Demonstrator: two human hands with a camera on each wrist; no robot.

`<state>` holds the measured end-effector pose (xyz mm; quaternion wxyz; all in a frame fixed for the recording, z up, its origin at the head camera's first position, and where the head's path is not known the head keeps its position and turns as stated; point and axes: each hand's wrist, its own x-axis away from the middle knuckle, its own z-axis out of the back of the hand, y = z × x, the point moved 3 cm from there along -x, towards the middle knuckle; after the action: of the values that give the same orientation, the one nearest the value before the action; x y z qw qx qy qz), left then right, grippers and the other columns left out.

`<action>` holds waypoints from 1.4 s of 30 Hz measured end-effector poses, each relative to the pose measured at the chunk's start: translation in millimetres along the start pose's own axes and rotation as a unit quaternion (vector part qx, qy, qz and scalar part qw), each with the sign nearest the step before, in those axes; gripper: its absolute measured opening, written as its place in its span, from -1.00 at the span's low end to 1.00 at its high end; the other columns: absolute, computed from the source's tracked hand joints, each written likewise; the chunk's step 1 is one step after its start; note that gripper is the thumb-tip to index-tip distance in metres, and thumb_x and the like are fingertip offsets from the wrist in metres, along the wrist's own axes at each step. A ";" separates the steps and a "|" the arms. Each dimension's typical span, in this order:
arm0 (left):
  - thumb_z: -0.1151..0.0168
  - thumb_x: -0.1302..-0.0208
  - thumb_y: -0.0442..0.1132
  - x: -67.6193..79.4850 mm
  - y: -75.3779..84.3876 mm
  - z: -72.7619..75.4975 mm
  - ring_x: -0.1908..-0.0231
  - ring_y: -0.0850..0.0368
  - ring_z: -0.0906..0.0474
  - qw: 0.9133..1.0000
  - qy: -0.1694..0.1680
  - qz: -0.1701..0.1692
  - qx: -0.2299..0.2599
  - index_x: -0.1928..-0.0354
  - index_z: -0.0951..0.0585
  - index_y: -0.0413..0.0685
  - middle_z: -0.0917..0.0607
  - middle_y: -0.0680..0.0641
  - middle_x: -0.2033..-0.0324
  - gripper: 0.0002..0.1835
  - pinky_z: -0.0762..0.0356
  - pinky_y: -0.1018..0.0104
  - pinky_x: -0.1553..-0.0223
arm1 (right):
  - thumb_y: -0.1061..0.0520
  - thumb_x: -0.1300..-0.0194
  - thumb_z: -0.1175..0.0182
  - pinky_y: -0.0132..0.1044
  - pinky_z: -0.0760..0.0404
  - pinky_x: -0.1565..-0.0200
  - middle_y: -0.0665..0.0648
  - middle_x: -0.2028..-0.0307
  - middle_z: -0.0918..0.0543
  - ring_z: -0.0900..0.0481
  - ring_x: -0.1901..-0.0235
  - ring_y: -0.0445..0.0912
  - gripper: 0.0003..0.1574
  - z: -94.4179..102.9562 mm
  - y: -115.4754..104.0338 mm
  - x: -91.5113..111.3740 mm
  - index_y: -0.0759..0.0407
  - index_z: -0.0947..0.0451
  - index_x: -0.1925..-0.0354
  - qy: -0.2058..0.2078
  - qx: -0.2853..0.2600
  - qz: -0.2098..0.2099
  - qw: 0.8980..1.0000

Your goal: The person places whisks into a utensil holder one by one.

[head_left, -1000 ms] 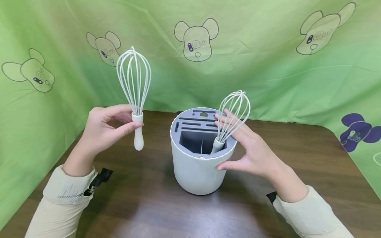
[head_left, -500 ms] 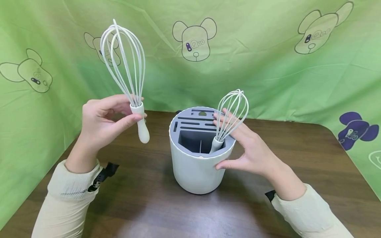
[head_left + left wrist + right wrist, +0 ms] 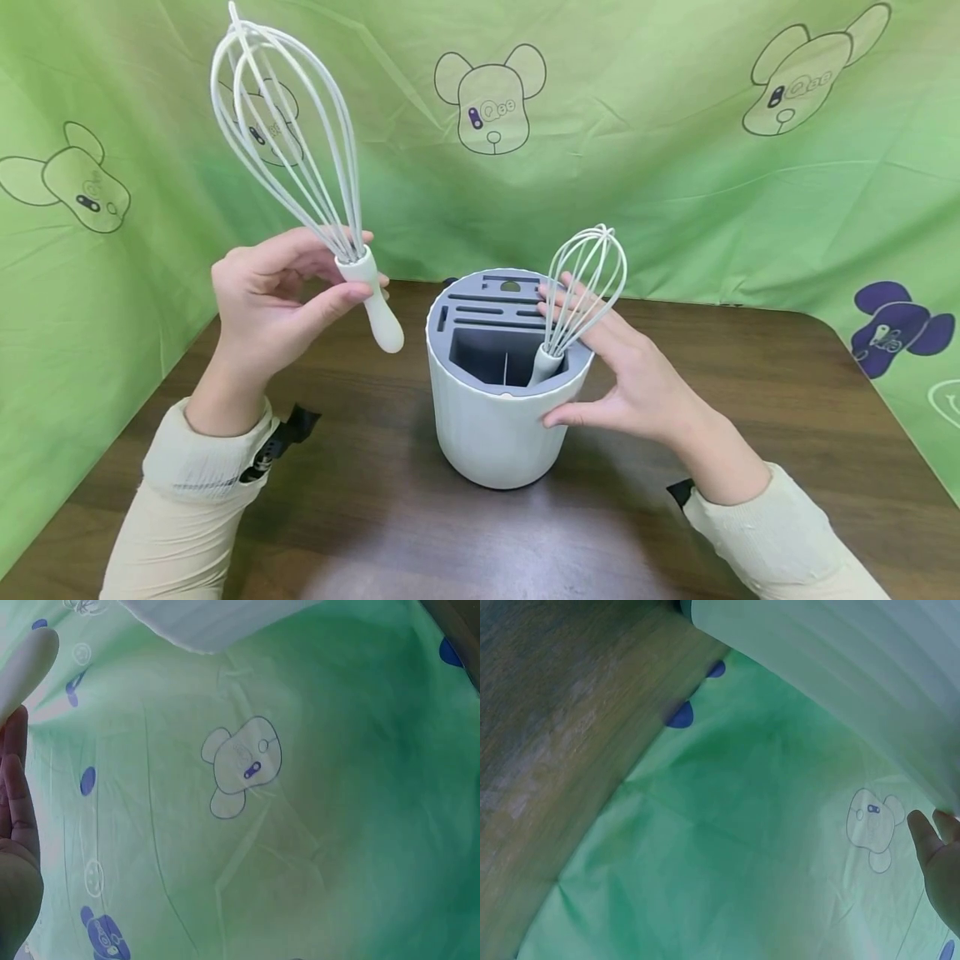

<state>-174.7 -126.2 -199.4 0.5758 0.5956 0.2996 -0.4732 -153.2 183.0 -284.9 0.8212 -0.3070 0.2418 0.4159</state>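
In the head view, my left hand holds a large white whisk up off the table, pinching the top of its handle between thumb and fingers. Its wire loops lean up and left; the handle's end also shows in the left wrist view. A round white utensil holder with a grey slotted top stands on the table. My right hand grips its right side, thumb in front and fingers at the far rim. Inside the open compartment leans a smaller white whisk, wires up, its lower handle hidden.
The brown wooden table extends around the holder. A green cloth with printed bear heads hangs behind and along both sides. Narrow slots and a thin divider mark the holder's top.
My left hand has raised the large whisk nearer the camera, and the whisk has tilted, wires to the left, handle end to the right. The right hand, holder and small whisk stay put.
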 end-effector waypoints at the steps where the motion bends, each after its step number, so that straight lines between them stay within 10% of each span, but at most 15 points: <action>1: -0.51 -0.09 -0.19 -0.1 0.1 -1.4 0.41 0.17 -0.78 1.000 -0.001 -0.001 -0.001 0.24 -0.61 -0.66 -0.82 -0.02 0.35 -0.47 -0.71 0.38 0.31 | -0.53 0.04 -0.33 -0.32 -0.07 -0.52 0.11 -0.46 -0.33 -0.09 -0.53 0.11 0.28 -0.1 0.2 0.2 0.26 -0.35 -0.39 0.000 0.001 -0.001 1.000; 36: -0.46 -0.17 -0.21 4.3 -20.2 -36.1 0.40 0.31 -0.73 0.999 -0.048 -0.002 -0.006 0.21 -0.60 -0.61 -0.78 0.19 0.23 -0.53 -0.69 0.42 0.32 | -0.51 0.03 -0.34 -0.33 -0.08 -0.52 0.14 -0.45 -0.35 -0.11 -0.52 0.15 0.25 -1.0 1.2 2.6 0.25 -0.37 -0.38 0.012 -0.005 0.005 1.000; 42: -0.47 -0.16 -0.24 8.4 -22.7 -42.5 0.42 0.30 -0.72 0.997 -0.071 0.000 -0.015 0.20 -0.61 -0.58 -0.80 -0.16 0.37 -0.57 -0.69 0.42 0.34 | -0.51 0.02 -0.34 -0.35 -0.08 -0.51 0.09 -0.46 -0.34 -0.09 -0.54 0.08 0.24 -1.5 0.2 3.4 0.23 -0.36 -0.39 0.011 -0.003 0.003 1.000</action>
<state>-182.8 -83.1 -220.9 0.6050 0.5516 0.2649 -0.5095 -151.8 183.9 -288.2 0.8164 -0.3133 0.2505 0.4155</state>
